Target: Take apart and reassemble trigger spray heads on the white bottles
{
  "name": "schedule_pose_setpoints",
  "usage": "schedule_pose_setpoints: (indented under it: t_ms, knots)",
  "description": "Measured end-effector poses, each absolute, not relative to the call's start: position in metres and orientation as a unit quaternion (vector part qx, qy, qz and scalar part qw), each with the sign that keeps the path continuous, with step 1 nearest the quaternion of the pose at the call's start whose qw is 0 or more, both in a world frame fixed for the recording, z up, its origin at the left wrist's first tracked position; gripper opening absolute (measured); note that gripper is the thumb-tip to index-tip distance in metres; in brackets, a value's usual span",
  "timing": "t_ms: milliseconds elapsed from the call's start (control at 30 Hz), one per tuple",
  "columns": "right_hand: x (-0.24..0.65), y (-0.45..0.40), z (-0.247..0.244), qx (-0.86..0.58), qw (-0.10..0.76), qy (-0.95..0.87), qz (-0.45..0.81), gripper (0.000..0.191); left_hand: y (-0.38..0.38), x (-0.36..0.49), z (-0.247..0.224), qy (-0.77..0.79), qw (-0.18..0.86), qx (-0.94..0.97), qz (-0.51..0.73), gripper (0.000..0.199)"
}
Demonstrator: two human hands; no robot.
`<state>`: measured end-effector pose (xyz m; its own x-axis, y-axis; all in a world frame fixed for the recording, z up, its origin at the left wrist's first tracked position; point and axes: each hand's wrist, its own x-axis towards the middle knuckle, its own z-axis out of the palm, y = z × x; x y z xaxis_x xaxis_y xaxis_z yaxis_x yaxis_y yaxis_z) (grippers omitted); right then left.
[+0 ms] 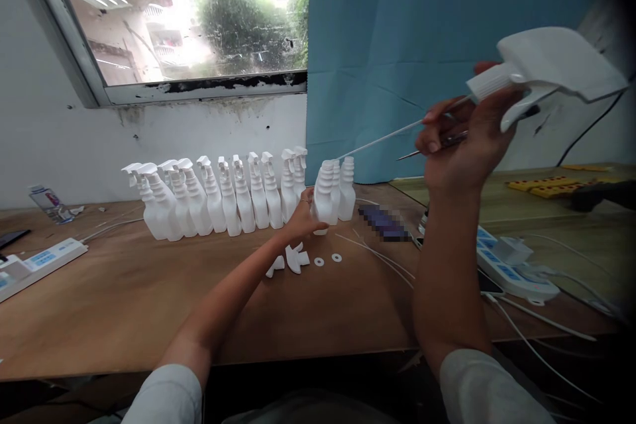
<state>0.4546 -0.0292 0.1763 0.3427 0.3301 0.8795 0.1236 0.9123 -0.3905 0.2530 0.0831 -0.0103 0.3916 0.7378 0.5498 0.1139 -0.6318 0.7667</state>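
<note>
My right hand (470, 136) is raised at the right, closed round a white spray head (551, 63) whose long thin tube (382, 140) slants down left to the bottle mouths. A thin metal tool (450, 140) is also between its fingers. My left hand (304, 220) grips a white bottle (325, 195) without a top. Two more open bottles (347, 192) stand just behind it. Left of that hand is a row of white bottles with spray heads (241, 195). Two loose white trigger parts (295, 260) and two white rings (318, 262) lie in front.
Loose white tubes (382, 257) and a pixelated dark item (385, 222) lie on the brown table (149, 318). Power strips lie at the left (47, 265) and right (521, 275), with cables. A clear container (51, 205) is at the far left.
</note>
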Motion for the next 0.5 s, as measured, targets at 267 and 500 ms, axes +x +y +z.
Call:
schedule_pose_setpoints:
  t_ms: [267,500]
  knots:
    - [0.469,-0.013,0.175,-0.102,0.824,-0.555,0.054,0.055,0.112,0.268,-0.035,0.336,0.369,0.728,0.471,0.115]
    - [0.473,-0.006,0.174,-0.062,0.817,-0.56,0.126,0.05,0.11,0.276,-0.035,0.394,0.3,0.746,0.447,0.111]
